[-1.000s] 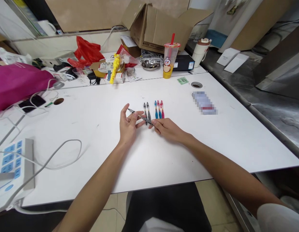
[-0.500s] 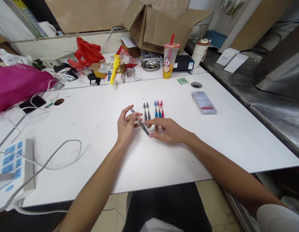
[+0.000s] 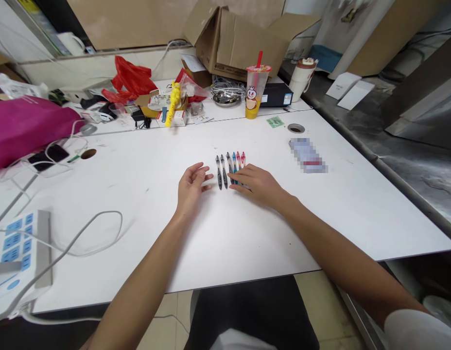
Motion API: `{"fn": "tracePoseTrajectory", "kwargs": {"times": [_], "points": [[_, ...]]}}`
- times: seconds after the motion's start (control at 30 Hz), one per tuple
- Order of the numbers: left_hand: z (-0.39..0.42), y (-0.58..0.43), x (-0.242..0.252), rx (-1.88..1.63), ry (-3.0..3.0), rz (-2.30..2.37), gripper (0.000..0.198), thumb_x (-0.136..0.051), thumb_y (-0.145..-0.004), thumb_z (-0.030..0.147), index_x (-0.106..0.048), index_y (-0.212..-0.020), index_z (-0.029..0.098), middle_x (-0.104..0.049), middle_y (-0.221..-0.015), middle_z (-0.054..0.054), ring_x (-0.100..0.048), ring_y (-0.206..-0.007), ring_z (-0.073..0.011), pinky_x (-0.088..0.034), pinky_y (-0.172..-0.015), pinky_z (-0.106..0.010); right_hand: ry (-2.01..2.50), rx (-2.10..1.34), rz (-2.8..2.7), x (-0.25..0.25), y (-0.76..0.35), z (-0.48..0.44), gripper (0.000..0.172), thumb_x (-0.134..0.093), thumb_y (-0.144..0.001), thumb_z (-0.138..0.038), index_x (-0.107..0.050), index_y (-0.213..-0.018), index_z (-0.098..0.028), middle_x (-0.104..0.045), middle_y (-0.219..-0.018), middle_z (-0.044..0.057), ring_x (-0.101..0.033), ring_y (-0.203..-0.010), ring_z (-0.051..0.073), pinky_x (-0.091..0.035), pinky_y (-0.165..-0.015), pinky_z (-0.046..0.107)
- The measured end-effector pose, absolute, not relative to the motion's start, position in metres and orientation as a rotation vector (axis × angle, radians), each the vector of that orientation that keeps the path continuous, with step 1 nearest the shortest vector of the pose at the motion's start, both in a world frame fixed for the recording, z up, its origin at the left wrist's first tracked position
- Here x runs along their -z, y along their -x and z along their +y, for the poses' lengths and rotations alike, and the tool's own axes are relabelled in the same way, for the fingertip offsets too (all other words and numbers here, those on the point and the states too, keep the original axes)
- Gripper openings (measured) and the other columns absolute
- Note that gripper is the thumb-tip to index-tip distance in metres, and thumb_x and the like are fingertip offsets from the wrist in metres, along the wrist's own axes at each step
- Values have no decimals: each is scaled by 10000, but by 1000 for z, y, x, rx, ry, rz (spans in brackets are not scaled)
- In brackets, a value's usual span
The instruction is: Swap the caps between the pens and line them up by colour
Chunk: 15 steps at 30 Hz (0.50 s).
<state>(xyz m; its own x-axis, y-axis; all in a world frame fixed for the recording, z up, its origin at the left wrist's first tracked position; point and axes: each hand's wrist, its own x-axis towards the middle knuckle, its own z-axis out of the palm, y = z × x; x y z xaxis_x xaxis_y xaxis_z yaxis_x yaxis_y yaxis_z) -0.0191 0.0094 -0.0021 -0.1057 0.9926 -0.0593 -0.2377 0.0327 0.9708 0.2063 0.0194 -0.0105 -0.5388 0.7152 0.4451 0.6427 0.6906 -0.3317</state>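
Note:
Several click pens lie side by side in a row on the white table. Two black pens, the outer one [image 3: 218,172] and its neighbour [image 3: 224,172], form the left end. A third black pen [image 3: 229,163] sits a little right of them, its lower part pinched by my right hand [image 3: 260,184], finger and thumb at its sides. That hand partly covers a blue pen [image 3: 234,159] and two pink pens, the nearer [image 3: 238,158] and the outermost [image 3: 243,158]. My left hand [image 3: 192,187] is empty beside the row's left side, fingers apart and curved.
At the back stand a drink cup [image 3: 255,92] with a red straw, an open cardboard box [image 3: 236,43] and red plastic bags [image 3: 129,80]. A blurred-out flat item [image 3: 307,155] and a tape roll [image 3: 296,128] lie right. A power strip [image 3: 25,253] sits front left.
The third black pen, earlier held slanted between both hands, now lies upright in the row beside the other black pens. My left hand has let go of it; my right hand moved forward with it.

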Motion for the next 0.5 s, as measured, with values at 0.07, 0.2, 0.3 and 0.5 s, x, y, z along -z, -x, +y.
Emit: {"fn": "tracePoseTrajectory", "kwargs": {"times": [0.07, 0.2, 0.3, 0.5], "points": [[9, 18, 1, -1348, -945, 1149, 218, -702, -899, 277, -677, -1108, 219, -697, -1261, -123, -721, -1001, -213, -571, -701, -283, 1034, -102, -2388, 13, -207, 23, 373, -548, -1023, -404, -744, -1251, -183, -764, -1055, 127, -617, -986, 291, -523, -857, 451], [8, 17, -1, -1329, -950, 1166, 175, -675, -900, 258, -679, -1069, 215, -706, -1234, -108, -717, -966, -193, -551, -680, -267, 1012, 5, -2430, 16, -206, 26, 339, -567, -1016, -387, -772, -1186, -178, -743, -1084, 139, -592, -1028, 292, -512, -862, 435], [8, 17, -1, -1317, -945, 1174, 145, -665, -899, 252, -679, -1038, 212, -709, -1221, -106, -715, -940, -183, -539, -662, -258, 1000, 47, -2436, 17, -207, 28, 309, -581, -1008, -391, -783, -1151, -204, -726, -1206, 136, -585, -1117, 304, -502, -877, 438], [9, 17, -1, -1306, -946, 1172, 123, -641, -908, 241, -674, -1022, 211, -714, -1194, -101, -714, -897, -168, -523, -638, -249, 999, 17, -2465, 23, -210, 30, 275, -587, -1015, -365, -764, -1174, -227, -727, -1287, 87, -600, -1207, 295, -474, -896, 432]]}}
